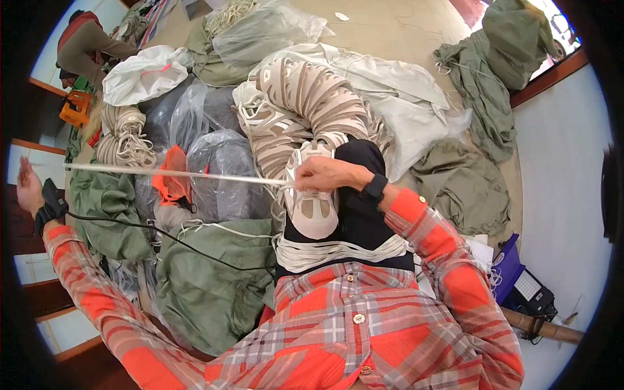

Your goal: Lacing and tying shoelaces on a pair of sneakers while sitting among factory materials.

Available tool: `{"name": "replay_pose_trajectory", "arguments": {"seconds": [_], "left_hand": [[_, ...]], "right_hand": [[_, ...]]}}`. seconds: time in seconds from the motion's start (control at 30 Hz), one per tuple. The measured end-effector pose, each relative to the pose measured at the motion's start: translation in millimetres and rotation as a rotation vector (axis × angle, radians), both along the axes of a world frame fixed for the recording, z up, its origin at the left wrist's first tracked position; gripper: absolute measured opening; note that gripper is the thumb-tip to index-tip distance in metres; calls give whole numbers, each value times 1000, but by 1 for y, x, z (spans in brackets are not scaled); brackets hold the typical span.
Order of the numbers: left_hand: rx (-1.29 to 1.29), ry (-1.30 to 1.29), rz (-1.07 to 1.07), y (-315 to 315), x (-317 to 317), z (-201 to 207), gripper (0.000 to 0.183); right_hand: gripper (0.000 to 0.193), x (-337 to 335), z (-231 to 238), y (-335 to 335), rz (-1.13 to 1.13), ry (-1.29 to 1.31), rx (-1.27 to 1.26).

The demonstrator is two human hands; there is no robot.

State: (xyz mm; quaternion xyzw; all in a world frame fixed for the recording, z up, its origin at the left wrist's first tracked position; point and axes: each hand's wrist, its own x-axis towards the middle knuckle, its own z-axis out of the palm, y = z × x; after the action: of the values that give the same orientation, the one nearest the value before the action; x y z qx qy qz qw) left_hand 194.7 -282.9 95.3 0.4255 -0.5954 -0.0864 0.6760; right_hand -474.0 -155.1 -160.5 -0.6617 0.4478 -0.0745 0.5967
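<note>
A beige and white sneaker (313, 218) rests on my lap, toe toward me. My right hand (325, 174) is closed over its lacing area, where a pale shoelace (175, 173) comes out under the fingers. That lace runs taut and nearly straight to the far left. At its other end my left hand (29, 188) is raised with the arm stretched out, its fingertips in line with the lace; the last stretch is blurred, and the pinch itself is hard to make out. A bundle of white laces (338, 253) lies across my thighs.
Beyond the lap curves a long row of nested sneakers (325, 91). More shoes (123, 136), clear plastic bags (224, 169) and green sacks (214, 279) fill the left. A black cable (162, 234) trails from my left wrist. At upper left a person (91, 42) bends over near an orange crate (75, 108).
</note>
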Motion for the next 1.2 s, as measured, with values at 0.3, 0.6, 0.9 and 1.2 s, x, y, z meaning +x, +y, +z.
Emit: {"name": "replay_pose_trajectory", "arguments": {"seconds": [0.3, 0.6, 0.9, 1.2], "left_hand": [[379, -913, -605, 161, -422, -203, 18], [439, -842, -617, 232, -488, -258, 33], [735, -416, -419, 182, -481, -273, 21], [490, -748, -571, 155, -454, -286, 21]], "right_hand": [[21, 18, 2, -26, -59, -150, 230], [20, 49, -15, -45, -128, -193, 240], [17, 55, 3, -45, -7, -324, 144], [19, 51, 17, -43, 23, -243, -19]]}}
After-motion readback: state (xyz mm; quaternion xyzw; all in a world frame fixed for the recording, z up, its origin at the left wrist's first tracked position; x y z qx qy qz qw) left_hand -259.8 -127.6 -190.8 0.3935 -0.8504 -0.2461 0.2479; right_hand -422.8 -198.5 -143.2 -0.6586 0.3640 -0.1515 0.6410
